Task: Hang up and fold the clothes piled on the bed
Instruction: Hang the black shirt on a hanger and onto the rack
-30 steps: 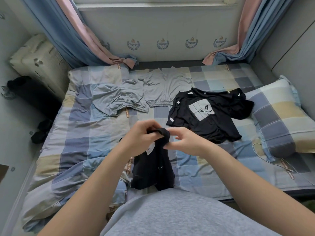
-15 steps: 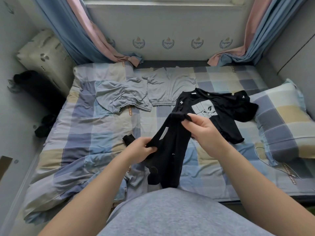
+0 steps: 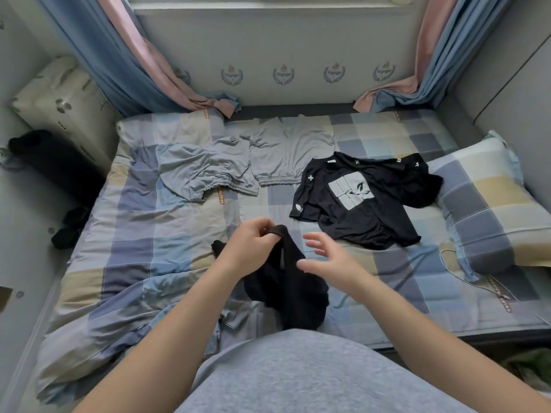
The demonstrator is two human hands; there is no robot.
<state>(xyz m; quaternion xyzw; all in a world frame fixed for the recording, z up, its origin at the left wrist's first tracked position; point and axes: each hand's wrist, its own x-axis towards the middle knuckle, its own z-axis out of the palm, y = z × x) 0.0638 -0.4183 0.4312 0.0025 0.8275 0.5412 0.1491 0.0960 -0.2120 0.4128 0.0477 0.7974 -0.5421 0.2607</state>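
Note:
A small black garment (image 3: 290, 290) hangs over the near part of the bed, pinched at its top edge by my left hand (image 3: 253, 248). My right hand (image 3: 326, 262) hovers just right of it with fingers spread, holding nothing. A black T-shirt (image 3: 360, 204) with a grey printed square lies spread on the checked bedsheet (image 3: 143, 251) to the right. Two grey garments lie further back: crumpled shorts (image 3: 205, 171) on the left and a flatter grey piece (image 3: 290, 153) beside them.
A checked pillow (image 3: 489, 204) lies at the bed's right edge, with a thin white cable (image 3: 447, 263) in front of it. Blue and pink curtains (image 3: 143, 64) hang at both far corners. A padded bundle (image 3: 59, 99) and dark items (image 3: 68, 228) sit left of the bed.
My right hand has let go of the black garment and opened. My left hand has risen to hold the garment's top edge, and the garment now hangs bunched instead of stretched between both hands.

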